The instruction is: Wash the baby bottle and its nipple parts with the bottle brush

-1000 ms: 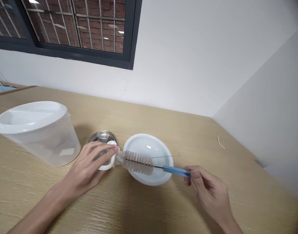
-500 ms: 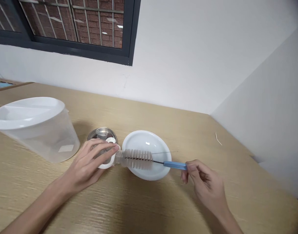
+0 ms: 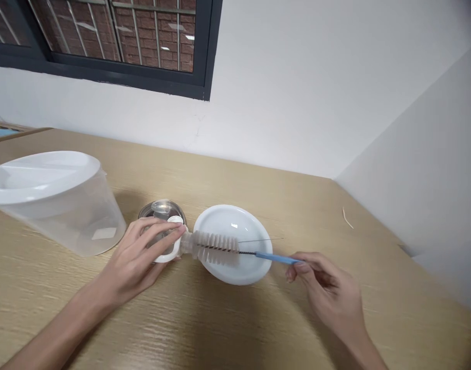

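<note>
My left hand is closed around a small clear bottle with a white handle, much of it hidden by the fingers. The bottle's mouth points right. In my right hand, thumb and fingers pinch the blue handle of a bottle brush. Its pale bristles lie level with the bottle's mouth, the tip end at or in the neck; how deep I cannot tell. Beneath the brush sits a white bowl. A thin straight wire shows over the bowl; where it starts is hidden.
A translucent bucket with a white rim stands on the left. Behind my left hand is a round metal dish with a clear cap-like piece on it. A short white strip lies at the right of the wooden table.
The outer end of the brush handle has dipped a little, and my right hand has shifted slightly right and down. My left hand stays almost where it was on the bottle.
</note>
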`<state>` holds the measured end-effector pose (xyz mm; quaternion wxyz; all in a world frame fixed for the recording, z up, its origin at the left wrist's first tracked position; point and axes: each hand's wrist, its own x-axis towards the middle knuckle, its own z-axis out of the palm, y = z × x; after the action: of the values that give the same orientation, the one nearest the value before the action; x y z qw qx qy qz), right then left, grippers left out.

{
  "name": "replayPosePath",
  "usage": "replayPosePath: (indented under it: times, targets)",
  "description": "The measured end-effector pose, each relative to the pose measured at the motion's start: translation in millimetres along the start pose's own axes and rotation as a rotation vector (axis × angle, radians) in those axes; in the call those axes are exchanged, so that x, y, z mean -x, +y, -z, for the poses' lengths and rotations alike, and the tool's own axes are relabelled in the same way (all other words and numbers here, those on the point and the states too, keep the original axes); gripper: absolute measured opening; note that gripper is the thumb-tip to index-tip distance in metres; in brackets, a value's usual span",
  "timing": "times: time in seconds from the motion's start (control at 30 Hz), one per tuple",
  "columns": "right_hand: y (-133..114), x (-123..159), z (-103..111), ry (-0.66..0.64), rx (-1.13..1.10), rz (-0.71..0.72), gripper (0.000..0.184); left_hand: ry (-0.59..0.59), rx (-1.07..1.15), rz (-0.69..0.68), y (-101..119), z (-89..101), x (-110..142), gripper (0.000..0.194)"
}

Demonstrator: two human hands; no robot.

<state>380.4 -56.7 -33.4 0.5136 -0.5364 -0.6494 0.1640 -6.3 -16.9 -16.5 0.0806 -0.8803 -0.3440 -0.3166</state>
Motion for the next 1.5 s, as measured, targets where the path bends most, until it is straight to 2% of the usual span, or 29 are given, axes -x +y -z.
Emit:
replayPosePath:
  times: [0.1,0.23,0.3,0.43,0.5,0.6,0.7,0.77,0.87,1.0,1.2,1.33,1.43,1.5]
  targets:
    - [-6,1,-2,-0.028,0.034,-0.06,0.045,-0.006,-0.004,-0.014,1,0.6,1,0.068]
    - [1,0,-7,0.006,0.026,0.014,0.023,-0.021,-0.028,0.037,-2,-1.6,3,0.071]
    - [8,-1,-8,0.044,0.012,0.077,0.031,-0.001,-0.024,0.058,-3,-2.4,3,0.071]
    - [17,1,-6,0.081,0.04,0.157,0.025,0.005,-0.013,0.054,-3,-1.4,2,0.067]
    - [16,2,-4,0.052,0.029,0.156,0.025,-0.003,-0.016,0.03,-2,0.0,1,0.064]
    - [9,3,-2,0.016,0.02,0.064,0.015,0.0,0.009,-0.005,0,1.8,0,0.06]
    - [3,3,-1,-0.037,0.049,0.01,0.039,-0.005,0.038,-0.009,1,2.0,-1,0.061]
    - [3,2,-2,-0.064,0.057,0.042,0.04,-0.007,0.041,-0.005,1,1.2,-1,0.061]
    - [7,3,-6,0.01,0.057,0.062,0.02,-0.011,0.019,0.023,-1,-1.1,1,0.065]
    - [11,4,-12,0.126,-0.016,0.104,0.037,0.004,0.012,0.06,-3,-3.2,3,0.07]
    - [22,6,-5,0.163,0.03,0.199,0.027,-0.002,0.051,0.058,-1,-1.4,0,0.069]
    - [17,8,0,0.116,0.08,0.137,0.01,0.01,0.056,0.029,1,0.0,-2,0.067]
    - [9,6,-1,0.041,0.108,0.129,0.023,0.005,0.047,0.009,1,0.9,-2,0.064]
    - [9,5,-2,0.007,0.108,0.163,0.023,0.006,0.038,0.01,1,0.9,-1,0.064]
